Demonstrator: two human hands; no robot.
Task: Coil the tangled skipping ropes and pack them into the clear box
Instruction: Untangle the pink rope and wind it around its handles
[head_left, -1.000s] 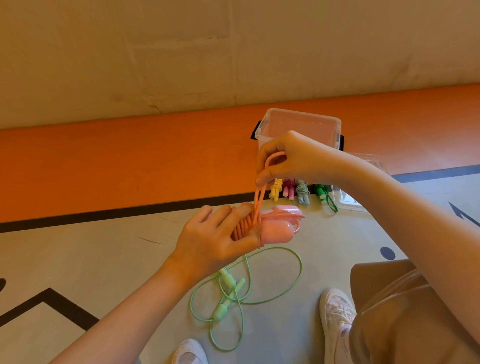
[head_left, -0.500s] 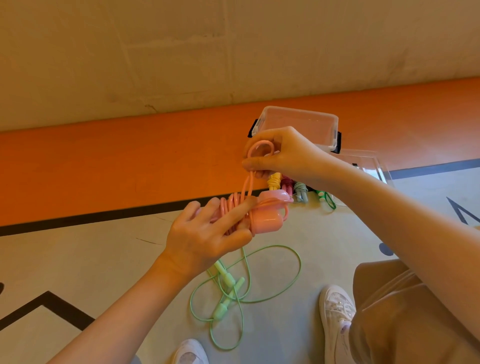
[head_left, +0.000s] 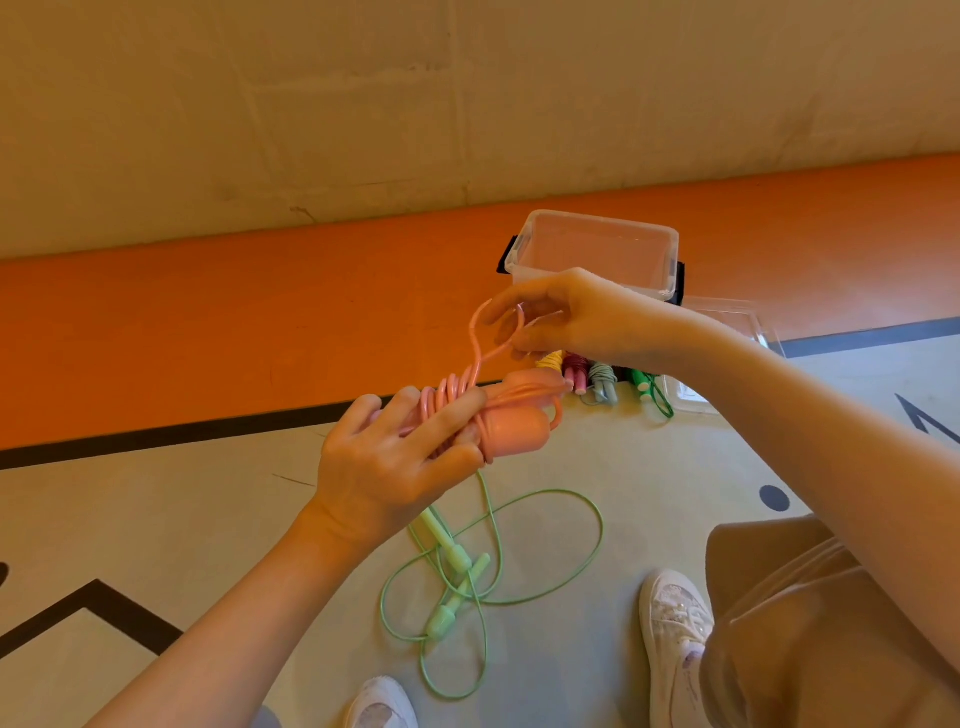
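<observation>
Mid-frame: left hand (head_left: 395, 462) wrapped around pink rope (head_left: 511, 423) bundle; right hand (head_left: 566, 317) pinching its last loop; clear box (head_left: 670, 260) behind, empty; slackened pinch likely springs coils loose, tangling with green rope (head_left: 493, 587) below.

Head-worn view, downward, probably close above floor (head_left: 156, 519)

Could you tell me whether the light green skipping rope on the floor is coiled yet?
Not coiled: the light green skipping rope lies in loose loops on the floor.
</observation>
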